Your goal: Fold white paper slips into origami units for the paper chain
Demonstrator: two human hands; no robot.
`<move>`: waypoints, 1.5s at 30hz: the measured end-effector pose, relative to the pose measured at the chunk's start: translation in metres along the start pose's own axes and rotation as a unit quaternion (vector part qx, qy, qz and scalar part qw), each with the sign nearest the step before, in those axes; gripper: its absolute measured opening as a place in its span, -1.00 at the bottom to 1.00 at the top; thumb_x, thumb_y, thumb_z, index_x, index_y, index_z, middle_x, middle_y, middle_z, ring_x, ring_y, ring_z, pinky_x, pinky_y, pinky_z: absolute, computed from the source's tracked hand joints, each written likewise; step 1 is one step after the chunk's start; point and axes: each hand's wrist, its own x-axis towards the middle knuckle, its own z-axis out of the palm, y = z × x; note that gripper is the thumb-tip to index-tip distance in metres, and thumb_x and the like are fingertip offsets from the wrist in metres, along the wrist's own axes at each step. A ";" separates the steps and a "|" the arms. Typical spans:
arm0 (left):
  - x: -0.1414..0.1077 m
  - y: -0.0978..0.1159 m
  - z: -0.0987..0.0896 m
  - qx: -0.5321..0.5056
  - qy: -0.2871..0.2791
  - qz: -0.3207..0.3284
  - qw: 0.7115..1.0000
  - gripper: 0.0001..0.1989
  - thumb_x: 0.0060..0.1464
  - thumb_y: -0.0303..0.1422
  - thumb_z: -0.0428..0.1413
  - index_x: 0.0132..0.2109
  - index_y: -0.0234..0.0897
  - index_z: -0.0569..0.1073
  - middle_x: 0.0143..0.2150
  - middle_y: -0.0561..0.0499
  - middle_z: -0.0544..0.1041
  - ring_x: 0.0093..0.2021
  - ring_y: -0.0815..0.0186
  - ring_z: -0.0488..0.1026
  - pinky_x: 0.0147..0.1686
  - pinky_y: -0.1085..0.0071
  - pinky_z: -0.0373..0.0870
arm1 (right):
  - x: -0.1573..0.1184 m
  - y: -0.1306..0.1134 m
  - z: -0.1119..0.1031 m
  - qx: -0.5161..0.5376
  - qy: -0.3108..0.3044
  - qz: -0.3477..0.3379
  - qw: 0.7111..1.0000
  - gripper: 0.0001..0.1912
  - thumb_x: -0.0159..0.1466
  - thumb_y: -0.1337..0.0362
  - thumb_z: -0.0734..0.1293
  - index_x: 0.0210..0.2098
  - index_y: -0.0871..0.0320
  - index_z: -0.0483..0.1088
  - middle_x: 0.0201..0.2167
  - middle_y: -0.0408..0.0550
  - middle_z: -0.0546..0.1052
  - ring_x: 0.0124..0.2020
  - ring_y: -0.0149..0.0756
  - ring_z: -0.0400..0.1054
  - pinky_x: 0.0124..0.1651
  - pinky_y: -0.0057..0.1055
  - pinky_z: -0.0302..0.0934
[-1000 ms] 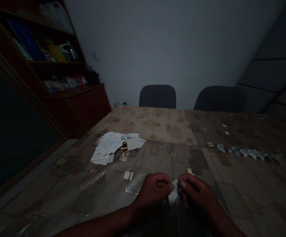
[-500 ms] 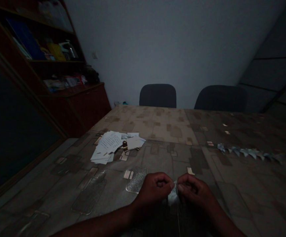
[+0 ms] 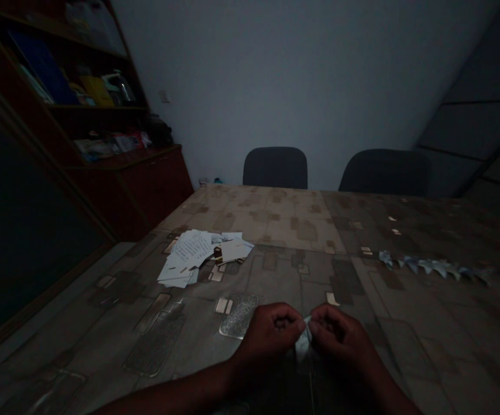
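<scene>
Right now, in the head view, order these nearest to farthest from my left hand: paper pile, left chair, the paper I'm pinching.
1. Pinched paper: right at your left hand.
2. Paper pile: left, farther up the table.
3. Left chair: beyond the table's far side.

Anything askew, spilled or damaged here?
Nothing looks spilled. The loose papers at left look untidy, lying at mixed angles, while the pointed pieces at right form a row. The pale piece between the left hand and right hand is too dim to judge.
</scene>
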 end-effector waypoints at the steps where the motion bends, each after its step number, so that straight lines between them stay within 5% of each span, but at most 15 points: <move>1: 0.000 0.000 0.000 -0.003 -0.001 -0.001 1.000 -0.77 -0.03 -0.24 0.15 -0.43 -0.37 0.47 -0.54 0.09 0.34 -0.49 0.40 0.24 -0.45 0.49 0.13 | 0.000 -0.001 -0.001 -0.004 0.000 0.000 1.000 -0.79 0.06 0.12 0.35 -0.51 0.13 0.34 -0.63 -0.25 0.25 -0.59 -0.40 0.13 -0.52 -0.48 0.01; 6: -0.001 -0.006 0.001 -0.025 -0.021 -0.023 0.999 -0.74 -0.17 -0.25 0.28 -0.40 -0.37 0.47 -0.58 0.16 0.30 -0.54 0.44 0.19 -0.53 0.53 0.07 | 0.002 -0.004 -0.002 -0.017 0.003 -0.010 1.000 -0.80 0.06 0.12 0.31 -0.50 0.13 0.34 -0.61 -0.21 0.30 -0.56 -0.36 0.19 -0.50 -0.45 0.05; 20: 0.004 -0.010 0.004 0.016 0.000 -0.039 0.999 -0.83 -0.13 -0.33 0.20 -0.48 -0.35 0.42 -0.62 0.17 0.26 -0.59 0.48 0.15 -0.58 0.55 0.02 | -0.001 -0.002 -0.001 -0.075 0.002 -0.057 0.996 -0.89 0.12 0.22 0.27 -0.48 0.11 0.34 -0.61 -0.23 0.29 -0.55 -0.37 0.17 -0.50 -0.48 0.04; 45: 0.004 -0.011 0.003 0.040 -0.015 -0.049 0.998 -0.93 -0.17 -0.43 0.15 -0.47 -0.34 0.39 -0.62 0.17 0.29 -0.58 0.46 0.20 -0.59 0.56 0.05 | 0.001 0.007 0.001 -0.106 0.003 -0.081 0.991 -0.70 0.27 0.07 0.16 -0.50 0.12 0.23 -0.56 -0.22 0.22 -0.49 -0.33 0.13 -0.44 -0.44 0.03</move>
